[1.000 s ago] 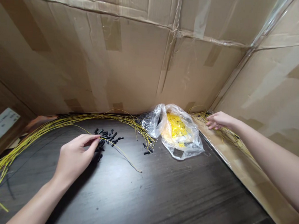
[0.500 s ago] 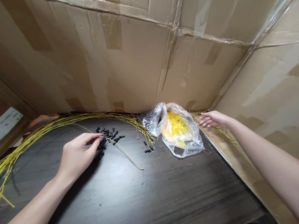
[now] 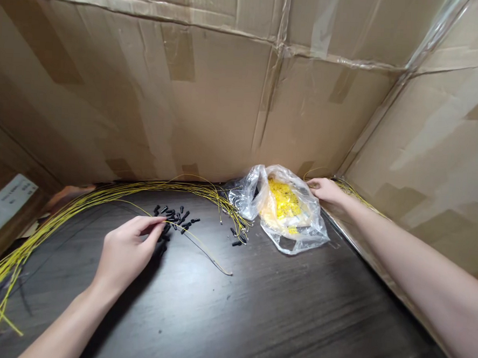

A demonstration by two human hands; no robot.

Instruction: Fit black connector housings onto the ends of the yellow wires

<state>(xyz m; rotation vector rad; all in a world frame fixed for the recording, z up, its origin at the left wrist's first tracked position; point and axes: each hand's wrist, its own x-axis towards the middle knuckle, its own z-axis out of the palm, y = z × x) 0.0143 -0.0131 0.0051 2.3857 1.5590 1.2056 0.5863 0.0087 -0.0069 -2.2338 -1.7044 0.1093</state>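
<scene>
My left hand (image 3: pixel 127 250) pinches a single yellow wire (image 3: pixel 202 245) between thumb and forefinger. The wire's free end runs out to the right over the dark tabletop. Just beyond those fingertips lies a pile of small black sleeve-like pieces (image 3: pixel 184 217). My right hand (image 3: pixel 328 190) is at the far right edge of the table, beside a clear plastic bag (image 3: pixel 270 240) of small yellow pieces (image 3: pixel 283 199). Its fingers are closed together, and whatever they hold, if anything, is hidden.
A long bundle of yellow wires (image 3: pixel 112 191) curves along the back and left of the dark table (image 3: pixel 230 324). More yellow wires (image 3: pixel 357 193) lie behind my right wrist. Cardboard walls (image 3: pixel 223 102) enclose the back and sides.
My right hand has moved left, to the right edge of the plastic bag, and its fingers have closed together. My left hand keeps its pinch on the wire, almost still.
</scene>
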